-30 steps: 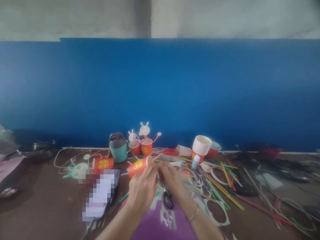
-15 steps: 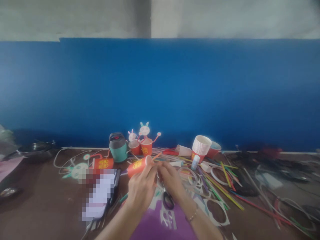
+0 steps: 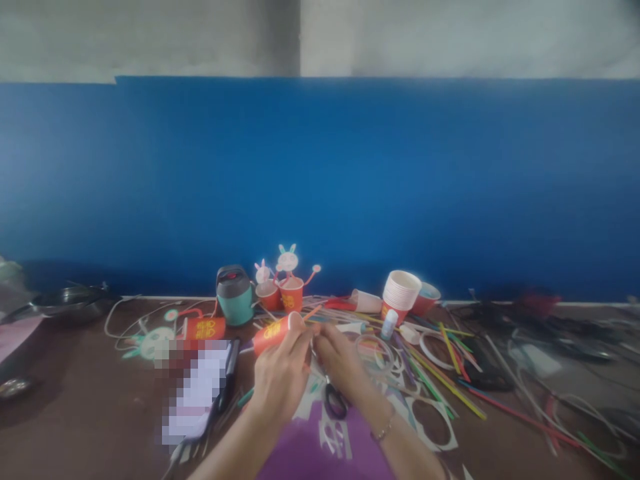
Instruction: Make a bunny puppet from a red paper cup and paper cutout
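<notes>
Two hands nearly meet, the left hand's [image 3: 281,379] fingers bent together at the tilted red cup's [image 3: 273,335] rim, the right hand's [image 3: 344,363] bunched just beside; I cannot tell what they clamp; a careless nudge could roll the cup away.

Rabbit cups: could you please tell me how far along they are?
Two upright red cups with rabbit faces look done; a third lies beside another face. The left hand is at a fourth red cup, the right hand close by, fingertips obscured. That cup shows no face, so one may remain to add; the stacked cups look unused.
</notes>
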{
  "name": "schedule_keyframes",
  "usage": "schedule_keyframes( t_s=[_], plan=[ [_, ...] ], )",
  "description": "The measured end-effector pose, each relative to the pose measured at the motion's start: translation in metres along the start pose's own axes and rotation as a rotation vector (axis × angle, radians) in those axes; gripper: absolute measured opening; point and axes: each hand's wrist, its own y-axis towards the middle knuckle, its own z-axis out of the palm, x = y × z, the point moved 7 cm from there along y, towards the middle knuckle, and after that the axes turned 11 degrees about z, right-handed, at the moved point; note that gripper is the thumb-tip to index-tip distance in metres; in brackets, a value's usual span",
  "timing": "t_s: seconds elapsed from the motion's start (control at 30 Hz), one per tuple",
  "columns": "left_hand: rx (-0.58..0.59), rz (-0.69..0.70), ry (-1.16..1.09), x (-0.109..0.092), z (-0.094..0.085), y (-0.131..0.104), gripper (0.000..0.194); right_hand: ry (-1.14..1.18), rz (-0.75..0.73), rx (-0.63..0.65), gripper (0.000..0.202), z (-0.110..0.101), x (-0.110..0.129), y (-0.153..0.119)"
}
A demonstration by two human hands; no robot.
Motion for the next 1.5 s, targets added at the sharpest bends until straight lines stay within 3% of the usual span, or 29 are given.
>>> schedule_keyframes(
  t_s=[0.27,0.37,0.5,0.7,0.8,0.87,0.93,0.97,1.07,1.1,1.17,1.27,1.4,1.5],
  plan=[
    [-0.023,-0.022,-0.013,0.001,0.002,-0.001,0.036,-0.051,-0.091,-0.031,0.019,-0.001,0.000,0.002],
    [-0.024,-0.110,-0.096,0.008,0.002,0.002,0.026,-0.044,-0.102,-0.035,0.017,-0.002,-0.001,0.005],
    [0.026,-0.327,-0.458,0.024,0.009,0.007,0.014,-0.095,-0.082,-0.086,0.012,-0.020,-0.005,0.015],
    [0.041,-0.725,-0.972,0.048,0.027,0.002,0.023,-0.204,-0.043,-0.327,0.015,-0.073,-0.007,0.022],
    [-0.015,-0.880,-1.204,0.051,0.031,-0.001,0.031,-0.454,-0.061,-0.469,0.026,-0.090,0.005,0.015],
    [-0.070,-0.905,-1.371,0.046,0.031,0.000,0.037,-0.503,-0.113,-0.540,0.020,-0.092,0.017,0.006],
    [-0.096,-0.915,-1.448,0.042,0.031,0.000,0.038,-0.411,-0.187,-0.519,0.018,-0.085,0.028,-0.005],
    [-0.098,-0.930,-1.435,0.042,0.031,-0.001,0.038,-0.348,-0.211,-0.451,0.017,-0.077,0.033,-0.009],
    [-0.106,-0.960,-1.267,0.046,0.030,-0.006,0.038,-0.242,-0.160,-0.116,0.023,-0.042,0.035,-0.018],
    [-0.107,-0.963,-1.219,0.048,0.030,-0.007,0.038,-0.241,-0.146,-0.058,0.021,-0.034,0.036,-0.022],
    [-0.113,-0.963,-1.194,0.050,0.030,-0.008,0.038,-0.276,-0.186,-0.088,0.011,-0.030,0.042,-0.030],
    [-0.124,-0.961,-1.289,0.048,0.030,-0.006,0.037,-0.389,-0.401,-0.173,0.025,-0.030,0.059,-0.044],
    [-0.058,-0.915,-1.429,0.037,0.028,0.001,0.032,-0.547,-0.617,0.038,0.032,-0.006,0.070,-0.059],
    [0.019,-0.953,-1.485,0.030,0.029,0.001,0.027,-0.527,-0.698,0.017,0.019,-0.001,0.072,-0.061]
  ],
)
